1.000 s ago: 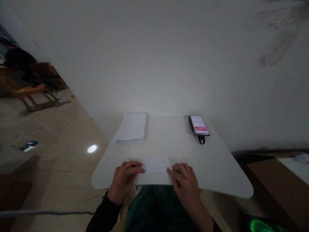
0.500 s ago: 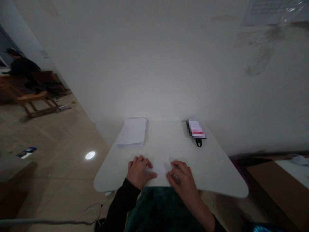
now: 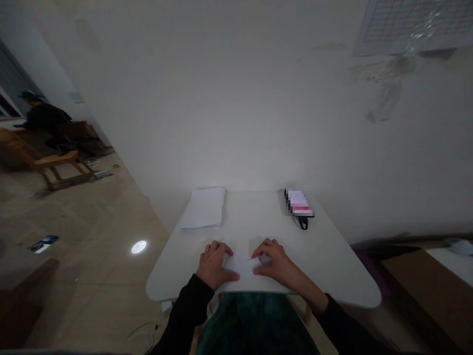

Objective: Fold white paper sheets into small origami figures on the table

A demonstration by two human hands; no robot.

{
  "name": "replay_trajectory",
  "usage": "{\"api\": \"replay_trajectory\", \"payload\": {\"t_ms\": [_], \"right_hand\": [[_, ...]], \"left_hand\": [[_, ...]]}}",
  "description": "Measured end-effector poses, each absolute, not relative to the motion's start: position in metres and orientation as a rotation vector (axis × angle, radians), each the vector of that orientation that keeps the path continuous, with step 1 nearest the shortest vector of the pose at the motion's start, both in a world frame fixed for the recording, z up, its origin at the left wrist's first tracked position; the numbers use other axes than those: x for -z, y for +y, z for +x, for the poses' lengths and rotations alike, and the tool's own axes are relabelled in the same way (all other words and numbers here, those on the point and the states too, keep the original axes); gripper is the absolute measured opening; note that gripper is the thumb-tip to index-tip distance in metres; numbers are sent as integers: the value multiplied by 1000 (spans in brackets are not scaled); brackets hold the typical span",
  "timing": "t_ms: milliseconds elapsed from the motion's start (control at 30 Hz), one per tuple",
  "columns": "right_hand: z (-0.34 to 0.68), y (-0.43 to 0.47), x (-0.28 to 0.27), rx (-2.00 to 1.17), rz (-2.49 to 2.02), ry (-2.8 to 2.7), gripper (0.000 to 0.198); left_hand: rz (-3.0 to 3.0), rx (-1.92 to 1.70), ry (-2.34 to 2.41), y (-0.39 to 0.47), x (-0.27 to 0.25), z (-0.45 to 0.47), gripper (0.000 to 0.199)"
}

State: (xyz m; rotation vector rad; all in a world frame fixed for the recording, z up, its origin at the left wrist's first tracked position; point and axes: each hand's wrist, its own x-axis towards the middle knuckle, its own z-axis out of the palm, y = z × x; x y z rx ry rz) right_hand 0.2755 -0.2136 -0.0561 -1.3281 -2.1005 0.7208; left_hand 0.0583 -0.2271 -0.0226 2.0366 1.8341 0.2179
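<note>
A small piece of white paper [image 3: 243,267], apparently folded, lies at the table's front edge between my hands. From its left side my left hand [image 3: 215,265] grips it, with thumb and curled fingers on the sheet. On the opposite side my right hand [image 3: 274,261] pinches the paper's right part between thumb and fingertips. White on white makes the outline of the paper hard to make out, and some of it is hidden under my fingers.
A stack of white paper [image 3: 203,209] lies at the table's back left. At the back right is a phone-like device [image 3: 300,203] with a black strap. The white table [image 3: 325,266] meets the wall. Far left, a person [image 3: 46,116] sits near a wooden chair [image 3: 61,159].
My right hand has shifted slightly up and its forearm has swung outward to the right. The left hand keeps its hold on the paper. The camera view has tilted a little upward.
</note>
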Motion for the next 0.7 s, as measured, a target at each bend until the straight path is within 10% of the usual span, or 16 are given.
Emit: {"api": "replay_trajectory", "payload": {"t_ms": [233, 700], "right_hand": [[272, -207, 56, -817, -1271, -2094, 22], [269, -207, 55, -749, -1277, -2085, 29]], "left_hand": [[2016, -311, 1818, -227, 24, 63, 83], [2047, -171, 1687, -226, 17, 65, 60]]}}
